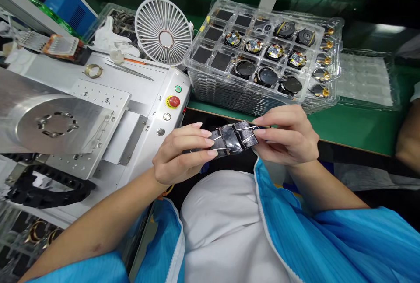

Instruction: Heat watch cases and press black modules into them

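Black, with bright wire handles: that was how the two clips showed on the head camera, one at each end of a small dark watch body [232,139]. I logged the watch in mid-air, in front of the person's torso, between the two hands. The left hand [183,151] had its fingers closed over the left clip [218,143]; the right hand [287,136] pinched the wire handles of the right clip [246,133] between thumb and fingertips. I judged that gripping both ends steadied the piece and left its glossy face free.

The stacked trays [223,92] stood on the green counter [348,127] beyond the right hand, probably for easy reach; their pockets presumably kept parts from knocking together. The white fan [164,25] faced the person, perhaps for cooling.

Not resolved: the underside of the watch, and how the left thumb sat. Glare masked detail on the face. Fingertips covered the tips of the right clip's handles. At the right edge, another person's arm [408,130] was blurred and cut off.
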`<state>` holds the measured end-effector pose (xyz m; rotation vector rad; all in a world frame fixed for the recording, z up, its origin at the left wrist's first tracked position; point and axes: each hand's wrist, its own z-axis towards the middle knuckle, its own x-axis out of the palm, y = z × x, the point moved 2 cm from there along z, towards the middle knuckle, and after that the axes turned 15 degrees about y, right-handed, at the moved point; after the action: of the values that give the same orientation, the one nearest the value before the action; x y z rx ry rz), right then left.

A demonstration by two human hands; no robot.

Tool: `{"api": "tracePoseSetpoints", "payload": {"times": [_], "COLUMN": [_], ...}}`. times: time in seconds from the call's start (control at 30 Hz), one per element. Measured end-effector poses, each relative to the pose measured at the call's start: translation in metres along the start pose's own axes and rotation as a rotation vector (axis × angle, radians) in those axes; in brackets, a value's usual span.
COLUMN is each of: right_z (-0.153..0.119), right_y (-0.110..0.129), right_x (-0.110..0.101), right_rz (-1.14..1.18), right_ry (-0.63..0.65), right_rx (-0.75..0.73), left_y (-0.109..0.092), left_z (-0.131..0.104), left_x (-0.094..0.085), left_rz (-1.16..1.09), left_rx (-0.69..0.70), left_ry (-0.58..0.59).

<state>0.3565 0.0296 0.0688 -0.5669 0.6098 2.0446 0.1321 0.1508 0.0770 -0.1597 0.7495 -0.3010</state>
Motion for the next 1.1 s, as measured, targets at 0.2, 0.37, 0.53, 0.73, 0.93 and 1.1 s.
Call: {"api": "tracePoseSetpoints", "payload": {"times": [0.2,0.37,0.53,0.73,0.93,1.1], "right_z": [0.014,0.041,0.087,0.145,0.151,0.147], "right_y": [-0.006,-0.042,-0.118,-0.174,-0.180,-0.166], "right_x": [0.000,-0.030,-0.040,0.013,0.047,0.047], "right_rz": [0.053,0.074,-0.112,-0.161,-0.185,-0.085], "right_ry": [0.394,0.441,0.383,0.603,0.659,0.693], "right_rx": [-0.042,0.110,0.411,0.550,0.595,0.458], "left_y": [0.007,0.015,0.018,0.016,0.018,0.019], "left_z": [0.003,-0.001,-0.001,-0.006,-0.011,-0.009], "left_x": [0.008,0.014,0.015,0.023,0.027,0.028], "left_rz": [-0.174,-0.266,-0.220,-0.202,-0.190,-0.226], "left_rx": [-0.257,-0.460,-0.396,-0.358,-0.345,-0.321], "left_ry": [0.043,0.048,0.107,0.307,0.380,0.412]}}
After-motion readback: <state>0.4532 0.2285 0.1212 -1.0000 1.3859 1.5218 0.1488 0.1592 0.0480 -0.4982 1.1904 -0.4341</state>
